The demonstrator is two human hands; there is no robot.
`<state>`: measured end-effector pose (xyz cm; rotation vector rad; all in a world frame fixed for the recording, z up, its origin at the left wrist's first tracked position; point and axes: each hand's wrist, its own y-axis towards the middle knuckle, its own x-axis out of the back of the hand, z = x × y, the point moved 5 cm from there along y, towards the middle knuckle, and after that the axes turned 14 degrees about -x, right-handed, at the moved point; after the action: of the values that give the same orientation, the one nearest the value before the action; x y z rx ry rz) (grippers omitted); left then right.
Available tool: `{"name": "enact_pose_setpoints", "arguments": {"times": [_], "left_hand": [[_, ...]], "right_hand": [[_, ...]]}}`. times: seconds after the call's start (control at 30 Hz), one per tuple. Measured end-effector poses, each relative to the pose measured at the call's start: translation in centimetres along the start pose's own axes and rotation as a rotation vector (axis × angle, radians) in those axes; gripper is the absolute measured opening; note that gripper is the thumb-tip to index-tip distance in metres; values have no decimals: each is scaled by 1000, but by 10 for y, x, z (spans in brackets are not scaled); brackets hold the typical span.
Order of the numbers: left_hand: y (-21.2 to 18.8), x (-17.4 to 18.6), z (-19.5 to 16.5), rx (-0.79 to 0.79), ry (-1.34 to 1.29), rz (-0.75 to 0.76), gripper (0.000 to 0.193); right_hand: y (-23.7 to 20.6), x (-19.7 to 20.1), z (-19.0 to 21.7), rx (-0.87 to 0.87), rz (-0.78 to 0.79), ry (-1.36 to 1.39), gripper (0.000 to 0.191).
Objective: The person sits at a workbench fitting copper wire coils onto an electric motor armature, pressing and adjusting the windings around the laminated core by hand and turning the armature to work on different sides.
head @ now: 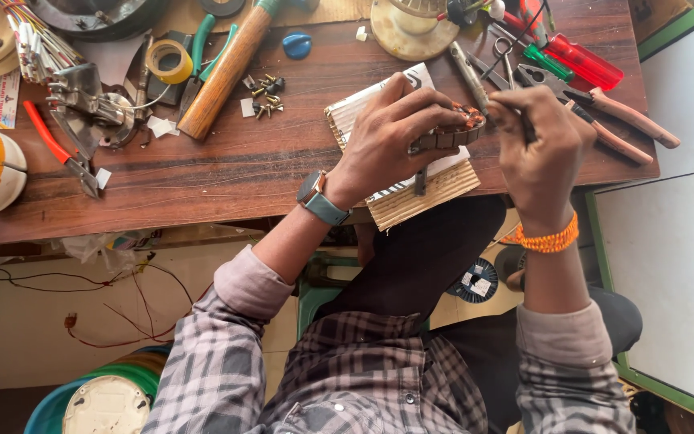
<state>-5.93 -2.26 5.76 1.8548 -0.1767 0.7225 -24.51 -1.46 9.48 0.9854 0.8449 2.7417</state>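
From the head camera, my left hand closes around a small motor core with copper windings, holding it over a corrugated cardboard pad on the wooden bench. My right hand, at three o'clock from the core, pinches a thin tool whose tip I cannot make out. Pliers lie further right; a hammer lies at ten o'clock.

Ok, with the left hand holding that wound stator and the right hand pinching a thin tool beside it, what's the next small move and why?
Probably ease the thin tool slightly into the copper windings, since the right hand pinches it at the stator edge while the left hand steadies it on the corrugated pad.
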Motion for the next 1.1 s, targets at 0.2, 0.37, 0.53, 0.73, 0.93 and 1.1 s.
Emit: {"name": "enact_pose_setpoints", "arguments": {"times": [0.2,0.37,0.53,0.73,0.93,1.1], "left_hand": [[0,-3,3,203,-202,48,69],[-11,-4,27,494,-1121,-135,63],[-16,-10,32,537,-1135,-161,58],[-29,2,26,446,-1033,-301,60],[-24,4,16,323,-808,-258,60],[-17,0,19,352,-886,-225,34]], "right_hand": [[21,-15,2,58,107,11,16],[25,-17,4,82,118,59,13],[15,-16,6,-25,84,12,20],[-39,-27,23,-210,37,188,21],[-64,-48,17,-344,-15,280,21],[-70,-49,5,-420,-46,425,24]]}}
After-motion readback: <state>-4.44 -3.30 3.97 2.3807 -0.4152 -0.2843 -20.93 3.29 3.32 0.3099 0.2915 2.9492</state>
